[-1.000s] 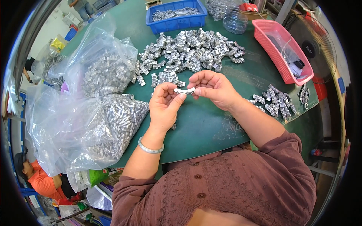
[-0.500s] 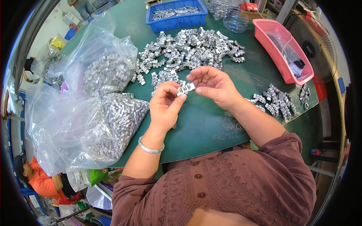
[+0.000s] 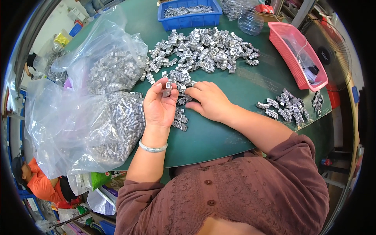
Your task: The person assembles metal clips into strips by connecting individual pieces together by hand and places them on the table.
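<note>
Metal clip (image 3: 168, 87) now in left hand (image 3: 158, 106) alone

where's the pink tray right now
In the head view the pink tray sits at the table's far right, beside a black fan and beyond the small clip pile.

Silver metal clips (image 3: 203, 47), green table (image 3: 219, 137), blue bin (image 3: 188, 20), pink basket (image 3: 291, 58), seemingly clear bags (image 3: 78, 125)

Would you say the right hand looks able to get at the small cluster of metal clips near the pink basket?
Probably yes: the right hand rests palm-down on the green table, and the small cluster of metal clips lies beside that forearm with only bare tabletop between.
</note>
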Demonstrator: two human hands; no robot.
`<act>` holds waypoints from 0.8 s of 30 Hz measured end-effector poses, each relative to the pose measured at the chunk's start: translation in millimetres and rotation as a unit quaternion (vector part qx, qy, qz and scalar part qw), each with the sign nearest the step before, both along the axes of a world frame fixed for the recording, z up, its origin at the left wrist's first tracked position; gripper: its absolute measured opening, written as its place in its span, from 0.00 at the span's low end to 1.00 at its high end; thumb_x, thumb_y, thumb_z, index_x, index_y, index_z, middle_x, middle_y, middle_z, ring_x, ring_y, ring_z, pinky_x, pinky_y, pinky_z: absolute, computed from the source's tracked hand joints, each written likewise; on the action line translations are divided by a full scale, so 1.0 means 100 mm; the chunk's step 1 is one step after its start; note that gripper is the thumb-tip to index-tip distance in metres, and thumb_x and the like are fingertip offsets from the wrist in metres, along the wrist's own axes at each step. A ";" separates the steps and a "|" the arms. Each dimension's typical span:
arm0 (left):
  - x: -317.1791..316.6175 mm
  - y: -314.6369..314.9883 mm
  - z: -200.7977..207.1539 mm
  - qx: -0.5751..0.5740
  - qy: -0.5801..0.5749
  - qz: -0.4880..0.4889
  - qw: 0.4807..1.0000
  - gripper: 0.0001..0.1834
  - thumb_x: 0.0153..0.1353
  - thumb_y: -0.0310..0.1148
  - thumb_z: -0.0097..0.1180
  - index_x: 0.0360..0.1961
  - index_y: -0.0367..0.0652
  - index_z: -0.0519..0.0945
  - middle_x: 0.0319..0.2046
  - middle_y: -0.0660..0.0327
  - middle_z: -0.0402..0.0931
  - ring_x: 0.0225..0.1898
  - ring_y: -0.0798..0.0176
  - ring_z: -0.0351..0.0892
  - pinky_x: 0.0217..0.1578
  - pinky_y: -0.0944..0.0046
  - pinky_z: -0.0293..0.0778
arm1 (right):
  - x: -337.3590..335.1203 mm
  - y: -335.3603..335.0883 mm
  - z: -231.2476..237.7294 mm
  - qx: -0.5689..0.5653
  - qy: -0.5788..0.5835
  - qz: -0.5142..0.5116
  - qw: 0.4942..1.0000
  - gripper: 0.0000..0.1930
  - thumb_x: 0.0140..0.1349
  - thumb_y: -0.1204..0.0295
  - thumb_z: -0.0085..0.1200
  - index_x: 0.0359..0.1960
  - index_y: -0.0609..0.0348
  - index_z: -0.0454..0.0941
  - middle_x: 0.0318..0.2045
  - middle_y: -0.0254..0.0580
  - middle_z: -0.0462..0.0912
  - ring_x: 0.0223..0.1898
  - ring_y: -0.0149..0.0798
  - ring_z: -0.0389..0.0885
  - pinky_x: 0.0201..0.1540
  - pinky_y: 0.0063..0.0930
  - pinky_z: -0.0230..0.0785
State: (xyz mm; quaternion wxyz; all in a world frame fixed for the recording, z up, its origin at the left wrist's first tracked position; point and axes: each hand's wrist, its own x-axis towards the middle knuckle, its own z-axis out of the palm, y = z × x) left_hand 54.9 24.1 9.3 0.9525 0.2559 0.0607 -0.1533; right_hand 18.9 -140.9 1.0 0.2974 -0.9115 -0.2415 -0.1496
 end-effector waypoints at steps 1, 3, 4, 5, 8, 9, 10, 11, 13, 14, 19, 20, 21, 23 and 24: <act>-0.01 -0.01 0.00 -0.001 0.001 -0.001 1.000 0.09 0.52 0.27 0.47 0.35 0.36 0.71 0.29 0.59 0.71 0.33 0.60 0.72 0.32 0.65 0.72 | 0.00 0.00 0.00 -0.012 -0.006 -0.006 1.000 0.11 0.46 0.71 0.54 0.34 0.56 0.72 0.28 0.40 0.71 0.32 0.46 0.70 0.37 0.35 0.62; -0.02 -0.05 0.01 0.081 -0.029 0.003 0.996 0.07 0.53 0.27 0.48 0.33 0.37 0.72 0.27 0.57 0.72 0.33 0.60 0.72 0.28 0.69 0.69 | 0.04 -0.02 -0.04 0.027 -0.018 -0.017 0.999 0.10 0.48 0.71 0.53 0.34 0.57 0.72 0.26 0.38 0.72 0.31 0.43 0.71 0.35 0.32 0.63; -0.03 -0.07 0.03 0.110 -0.036 0.002 0.993 0.06 0.54 0.28 0.48 0.33 0.39 0.72 0.26 0.60 0.71 0.30 0.62 0.72 0.25 0.69 0.68 | 0.06 -0.05 -0.06 0.066 -0.031 -0.028 0.997 0.09 0.51 0.72 0.51 0.34 0.58 0.73 0.25 0.36 0.74 0.29 0.39 0.72 0.32 0.29 0.64; -0.04 -0.08 0.04 0.111 -0.036 0.003 0.993 0.06 0.54 0.28 0.48 0.33 0.39 0.72 0.26 0.60 0.71 0.30 0.62 0.72 0.25 0.69 0.68 | 0.06 -0.09 -0.08 0.066 -0.031 -0.028 0.997 0.09 0.51 0.72 0.51 0.34 0.58 0.73 0.25 0.36 0.74 0.29 0.39 0.72 0.32 0.29 0.64; -0.06 -0.10 0.05 0.216 -0.055 0.012 0.975 0.07 0.55 0.30 0.48 0.34 0.40 0.72 0.24 0.63 0.71 0.24 0.66 0.72 0.22 0.71 0.67 | 0.05 -0.19 0.02 0.414 0.326 -0.013 0.850 0.10 0.58 0.70 0.47 0.37 0.62 0.73 0.25 0.32 0.75 0.25 0.23 0.69 0.29 0.16 0.62; -0.07 -0.11 0.06 0.216 -0.056 0.012 0.975 0.07 0.55 0.30 0.48 0.34 0.40 0.72 0.24 0.63 0.71 0.24 0.66 0.72 0.22 0.71 0.67 | 0.04 -0.22 0.07 0.414 0.326 -0.013 0.850 0.10 0.58 0.70 0.47 0.37 0.62 0.73 0.25 0.32 0.75 0.25 0.23 0.69 0.29 0.16 0.62; -0.08 -0.11 0.07 0.236 -0.056 -0.010 0.970 0.07 0.56 0.31 0.48 0.34 0.40 0.72 0.24 0.63 0.71 0.23 0.66 0.72 0.21 0.72 0.67 | 0.02 -0.25 0.11 0.461 0.360 -0.004 0.811 0.09 0.58 0.70 0.47 0.37 0.62 0.73 0.25 0.32 0.75 0.25 0.23 0.69 0.29 0.16 0.62; -0.09 -0.11 0.07 0.257 -0.056 -0.032 0.964 0.08 0.56 0.32 0.48 0.34 0.40 0.72 0.23 0.63 0.71 0.23 0.67 0.71 0.20 0.72 0.66 | 0.01 -0.28 0.13 0.506 0.392 0.005 0.768 0.09 0.58 0.71 0.47 0.37 0.61 0.73 0.25 0.33 0.75 0.25 0.24 0.69 0.29 0.16 0.62; -0.10 -0.13 0.06 0.258 -0.074 -0.058 0.961 0.08 0.56 0.33 0.48 0.34 0.40 0.73 0.23 0.64 0.71 0.23 0.68 0.71 0.20 0.73 0.66 | 0.00 -0.31 0.14 0.533 0.397 0.012 0.747 0.09 0.58 0.71 0.46 0.37 0.61 0.72 0.26 0.34 0.75 0.24 0.25 0.69 0.29 0.16 0.63; -0.12 -0.14 0.06 0.269 -0.085 -0.073 0.957 0.09 0.56 0.33 0.48 0.34 0.40 0.73 0.23 0.65 0.72 0.21 0.71 0.70 0.19 0.74 0.65 | -0.01 -0.31 0.14 0.558 0.398 0.022 0.728 0.09 0.58 0.72 0.46 0.37 0.62 0.72 0.26 0.35 0.75 0.25 0.26 0.70 0.30 0.17 0.63; -0.21 -0.24 0.07 0.302 -0.150 -0.118 0.934 0.08 0.55 0.33 0.52 0.35 0.42 0.74 0.24 0.67 0.73 0.22 0.77 0.69 0.20 0.78 0.64 | -0.02 -0.30 0.15 0.611 0.402 0.073 0.678 0.08 0.58 0.72 0.46 0.37 0.63 0.71 0.28 0.39 0.76 0.27 0.29 0.73 0.32 0.20 0.66; -0.24 -0.27 0.09 0.335 -0.171 -0.103 0.921 0.09 0.53 0.32 0.54 0.35 0.42 0.74 0.25 0.68 0.73 0.23 0.78 0.69 0.20 0.79 0.63 | -0.03 -0.29 0.14 0.575 0.403 0.097 0.705 0.08 0.58 0.72 0.45 0.37 0.63 0.71 0.29 0.40 0.76 0.28 0.29 0.73 0.32 0.21 0.67; -0.25 -0.26 0.09 0.335 -0.171 -0.103 0.921 0.09 0.53 0.32 0.54 0.35 0.42 0.74 0.25 0.68 0.73 0.23 0.78 0.69 0.20 0.79 0.63 | -0.05 -0.27 0.14 0.538 0.402 0.122 0.731 0.08 0.58 0.73 0.45 0.36 0.63 0.71 0.29 0.41 0.77 0.28 0.30 0.74 0.33 0.22 0.67; -0.25 -0.25 0.08 0.355 -0.187 -0.096 0.911 0.08 0.53 0.32 0.54 0.35 0.43 0.74 0.24 0.68 0.73 0.23 0.79 0.69 0.20 0.80 0.62 | -0.05 -0.28 0.15 0.518 0.400 0.137 0.743 0.09 0.57 0.72 0.46 0.38 0.63 0.70 0.30 0.39 0.77 0.29 0.30 0.75 0.33 0.22 0.67; -0.23 -0.25 0.06 0.340 -0.194 -0.099 0.915 0.08 0.54 0.32 0.53 0.34 0.42 0.74 0.23 0.68 0.74 0.22 0.79 0.68 0.19 0.79 0.61 | -0.05 -0.30 0.14 0.469 0.394 0.132 0.779 0.10 0.57 0.72 0.46 0.40 0.63 0.69 0.30 0.38 0.76 0.29 0.29 0.74 0.34 0.21 0.67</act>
